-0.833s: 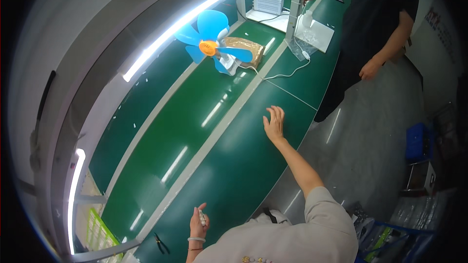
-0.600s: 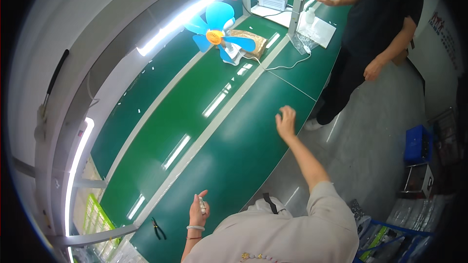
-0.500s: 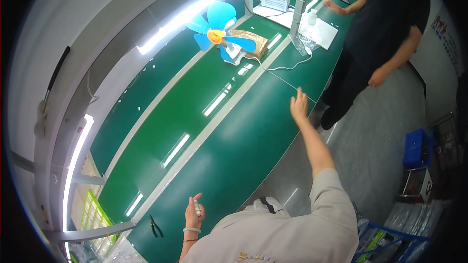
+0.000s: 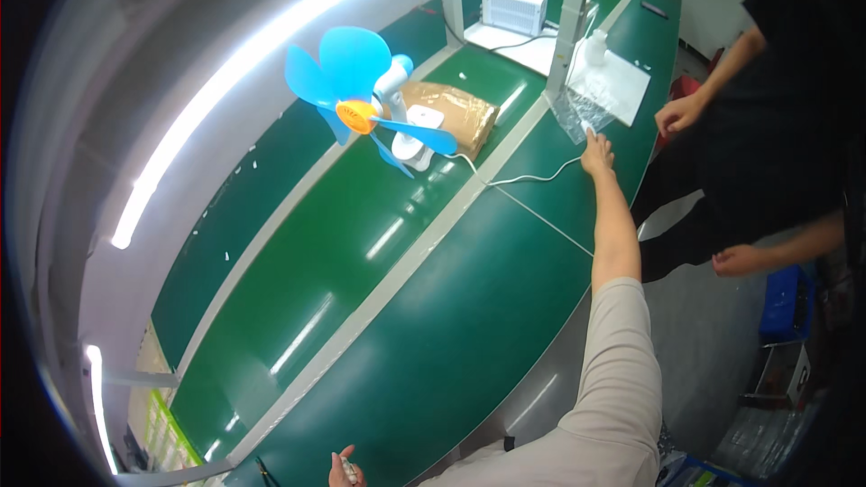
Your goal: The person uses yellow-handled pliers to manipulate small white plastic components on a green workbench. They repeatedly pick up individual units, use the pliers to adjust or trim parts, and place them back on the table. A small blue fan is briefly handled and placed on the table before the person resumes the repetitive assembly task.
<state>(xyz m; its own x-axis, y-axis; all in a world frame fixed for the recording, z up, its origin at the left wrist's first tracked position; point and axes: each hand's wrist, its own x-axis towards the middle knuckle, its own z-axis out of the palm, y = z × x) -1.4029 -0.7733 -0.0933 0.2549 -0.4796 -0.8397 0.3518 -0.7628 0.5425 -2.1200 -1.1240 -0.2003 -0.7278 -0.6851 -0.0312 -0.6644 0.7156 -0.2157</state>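
My right hand [image 4: 597, 155] reaches out along the far right of the green bench, its fingers closed at the small white end piece [image 4: 587, 129] of a white cable [image 4: 538, 178]. That cable runs left across the bench toward a fan [image 4: 356, 115] with blue blades and an orange hub. A crumpled clear plastic bag [image 4: 582, 113] lies just beyond my fingertips. Low in the view, at the near edge of the bench, my left hand [image 4: 343, 469] curls around a few small whitish pieces [image 4: 350, 467], too small to name. The lower picture edge cuts off part of it.
Behind the fan rests a brown package [image 4: 465, 113]. Farther back are a white vented box [image 4: 514, 7], a white bottle [image 4: 594, 48] on a white board [image 4: 622, 81], and a metal post [image 4: 568, 27]. A person in dark clothes [image 4: 767, 126] stands at the right. Pliers [image 4: 267, 473] lie near left.
My right hand has moved farther along the bench to the cable's white end. My view has shifted, and my left hand sits lower in it. The other person has moved nearer.
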